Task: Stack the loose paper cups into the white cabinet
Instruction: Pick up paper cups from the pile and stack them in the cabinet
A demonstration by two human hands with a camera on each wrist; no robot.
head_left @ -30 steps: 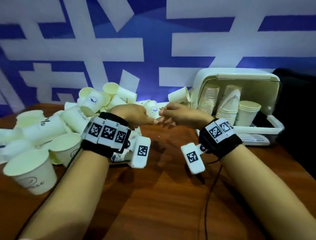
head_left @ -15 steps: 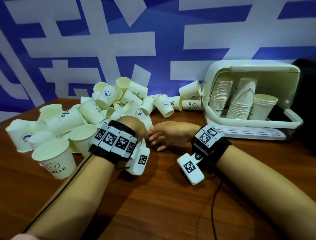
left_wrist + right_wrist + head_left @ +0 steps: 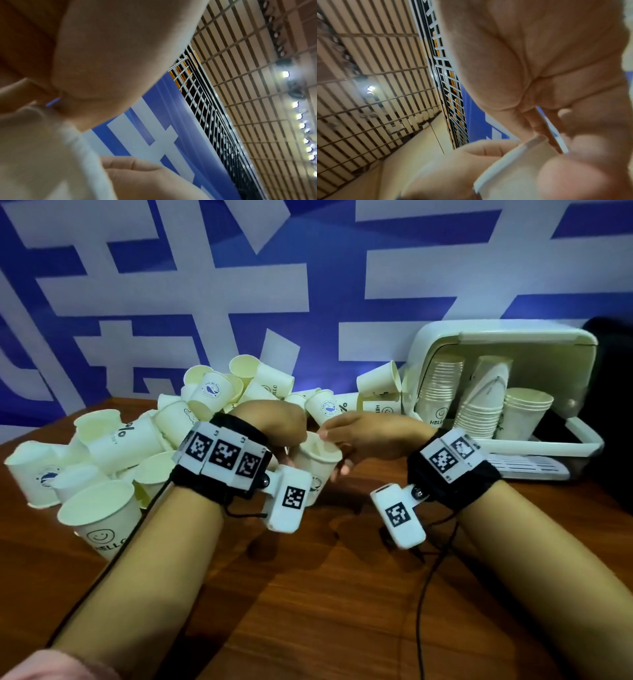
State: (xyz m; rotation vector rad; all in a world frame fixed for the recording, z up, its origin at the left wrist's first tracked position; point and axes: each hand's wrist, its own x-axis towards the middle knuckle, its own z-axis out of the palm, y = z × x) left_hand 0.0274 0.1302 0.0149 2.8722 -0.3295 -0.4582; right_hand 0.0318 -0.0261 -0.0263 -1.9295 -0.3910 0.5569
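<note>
hands [image 3: 274,422] risen, gripping upright cup [image 3: 317,460]

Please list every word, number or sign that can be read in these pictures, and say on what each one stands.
"HELLO", under a smiley: front cup on the table.
"HELLO", partly cut: cup stack in the white cabinet.
"%": lying cup in the pile.
Round blue logo: cup; lettering too small to read.
Square coded markers: left wristband; no words.

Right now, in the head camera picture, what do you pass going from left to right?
Pile of loose cream paper cups → left hand → cream paper cup held between both hands → right hand → open white plastic cabinet.
</note>
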